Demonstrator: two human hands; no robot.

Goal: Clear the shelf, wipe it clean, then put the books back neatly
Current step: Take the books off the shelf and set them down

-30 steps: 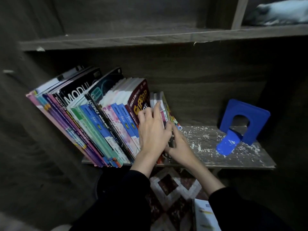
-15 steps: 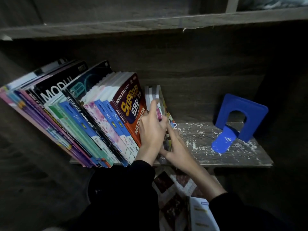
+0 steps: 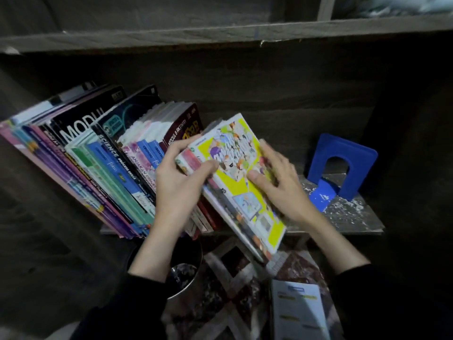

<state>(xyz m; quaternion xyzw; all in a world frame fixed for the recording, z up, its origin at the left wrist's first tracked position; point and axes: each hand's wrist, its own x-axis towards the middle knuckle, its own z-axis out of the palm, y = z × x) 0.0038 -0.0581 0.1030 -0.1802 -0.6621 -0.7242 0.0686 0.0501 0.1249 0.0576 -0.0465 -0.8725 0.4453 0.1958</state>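
Gripping a thin stack of glossy workbooks (image 3: 235, 191) at the centre of the frame, with the left hand (image 3: 181, 185) clamped on its upper-left spine corner, thumb on top and fingers curled behind, and the right hand (image 3: 284, 187) clasped over its right edge, thumb pressed flat on the yellow cartoon cover, fingers blurred. Held it tilted, cover upward, lower end jutting past the front edge of the rough grey wooden shelf board (image 3: 348, 217), flecked with white crumbs, and over the patterned floor (image 3: 232, 273). Counted two hands; one held stack of a few slim soft covers, exact number unreadable; one row of leaning books (image 3: 103, 168) at left, more than ten soft spines in pink, purple, green, blue and maroon; one blue bookend (image 3: 343, 163) at right, a flat sheet bent to an L with an arched cut-out, well apart from the stack; one round metal cup (image 3: 193, 283) at bottom centre; one open booklet (image 3: 299, 312) at lower right. Differed from half a second earlier: stood upright then on the board, just right of the maroon book, between both hands; since drawn forward and tipped face-up.
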